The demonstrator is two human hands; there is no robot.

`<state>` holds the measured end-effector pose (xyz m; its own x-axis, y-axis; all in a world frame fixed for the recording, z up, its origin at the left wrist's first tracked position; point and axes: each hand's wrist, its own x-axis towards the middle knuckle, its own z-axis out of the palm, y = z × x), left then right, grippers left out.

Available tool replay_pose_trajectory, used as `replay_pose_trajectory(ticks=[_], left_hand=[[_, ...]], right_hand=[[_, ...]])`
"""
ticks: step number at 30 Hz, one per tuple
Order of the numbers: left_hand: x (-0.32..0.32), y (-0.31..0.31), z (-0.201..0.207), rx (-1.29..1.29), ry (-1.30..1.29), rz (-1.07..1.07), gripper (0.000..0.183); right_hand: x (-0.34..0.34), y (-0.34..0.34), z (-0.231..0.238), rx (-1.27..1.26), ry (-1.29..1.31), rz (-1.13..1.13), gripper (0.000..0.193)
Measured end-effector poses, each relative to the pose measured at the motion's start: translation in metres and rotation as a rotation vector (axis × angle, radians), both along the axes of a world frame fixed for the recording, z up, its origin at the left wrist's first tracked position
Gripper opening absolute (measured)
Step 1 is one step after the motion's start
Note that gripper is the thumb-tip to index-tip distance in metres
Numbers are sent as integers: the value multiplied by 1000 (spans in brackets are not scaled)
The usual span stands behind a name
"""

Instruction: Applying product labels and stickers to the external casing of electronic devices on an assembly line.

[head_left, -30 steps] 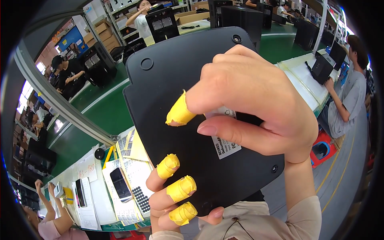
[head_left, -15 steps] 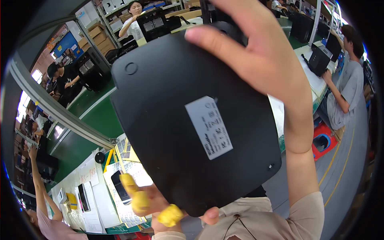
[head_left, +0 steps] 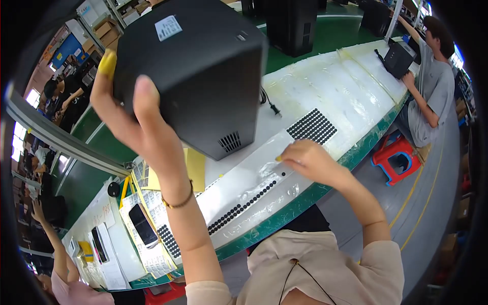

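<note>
A large black box-shaped device [head_left: 213,86] with a white label [head_left: 168,27] on its upper face and a slotted vent near a lower corner stands tilted over the bench. Against its left side, my left hand [head_left: 152,122] grips it, thumb and a yellow-covered finger showing; the other fingers are hidden. My right hand [head_left: 312,161] is pinched above a clear sheet of small round black pads [head_left: 312,127]. Whatever lies between those fingertips is too small to make out. One loose-standing pad [head_left: 283,174] is just left of that hand, at the end of a row.
A black plug on a cord [head_left: 274,109] lies behind the sheet. To the left are a phone [head_left: 143,224] on printed sheets and yellow paper [head_left: 195,170]. Another black device [head_left: 291,28] stands at the back. A co-worker [head_left: 432,76] and a red stool [head_left: 396,160] are at right.
The device has moved up and left, its labelled face turning from me to upward. My right hand has left its far edge for the pad sheet; my left hand has shifted to its left side.
</note>
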<state>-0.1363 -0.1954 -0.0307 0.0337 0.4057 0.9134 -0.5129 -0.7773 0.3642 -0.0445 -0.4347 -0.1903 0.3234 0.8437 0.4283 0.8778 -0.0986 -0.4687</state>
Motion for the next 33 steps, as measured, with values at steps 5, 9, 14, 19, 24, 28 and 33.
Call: replay_pose_trajectory(ticks=[5, 9, 14, 19, 24, 28, 33], left_hand=[[29, 40, 10, -188, 51, -186, 40], [37, 32, 3, -131, 15, -162, 39], [32, 41, 3, -149, 59, -112, 44], [15, 1, -12, -152, 31, -100, 49], [-25, -20, -70, 371, 158, 135, 47], [-44, -39, -115, 490, 522, 64, 32], [-56, -44, -158, 431, 991, -171, 37]], right_hand=[[-24, -6, -42, -90, -81, -82, 9], [-29, -9, -49, -73, -115, -121, 10], [-32, -5, -46, -43, -124, -119, 13], [-37, -5, -49, -35, -29, -90, 13], [-38, -2, -54, -4, 3, -92, 16], [-44, 3, -52, 3, -57, -92, 22], [-48, 4, -55, 28, -100, -76, 17]])
